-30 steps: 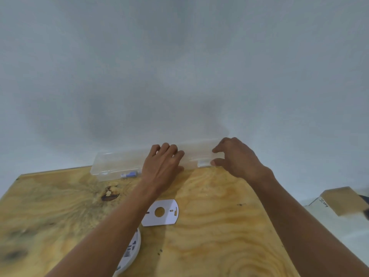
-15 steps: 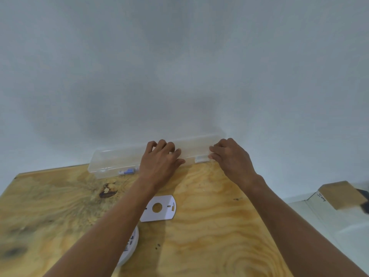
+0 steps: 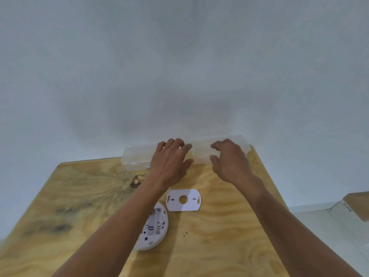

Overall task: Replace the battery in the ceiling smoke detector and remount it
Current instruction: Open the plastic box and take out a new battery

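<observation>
A clear plastic box (image 3: 137, 156) lies along the far edge of the plywood table (image 3: 79, 196), against the wall. My left hand (image 3: 169, 162) rests on its middle, fingers curled over the top and thumb on the front. My right hand (image 3: 229, 158) grips the box's right part, fingers on top and thumb low on the front face. The white smoke detector (image 3: 154, 226) lies back-side up near my left forearm, partly hidden by it. Its flat white mounting plate (image 3: 183, 199) lies between my arms.
A white wall rises directly behind the table. To the right, lower down, is a white surface with a wooden block (image 3: 357, 204). A few small dark specks (image 3: 185, 233) lie on the plywood near the detector.
Both hands stay on the box. My right hand's thumb has dropped to the front face, so fingers and thumb spread wider. The view has shifted, showing more of the detector.
</observation>
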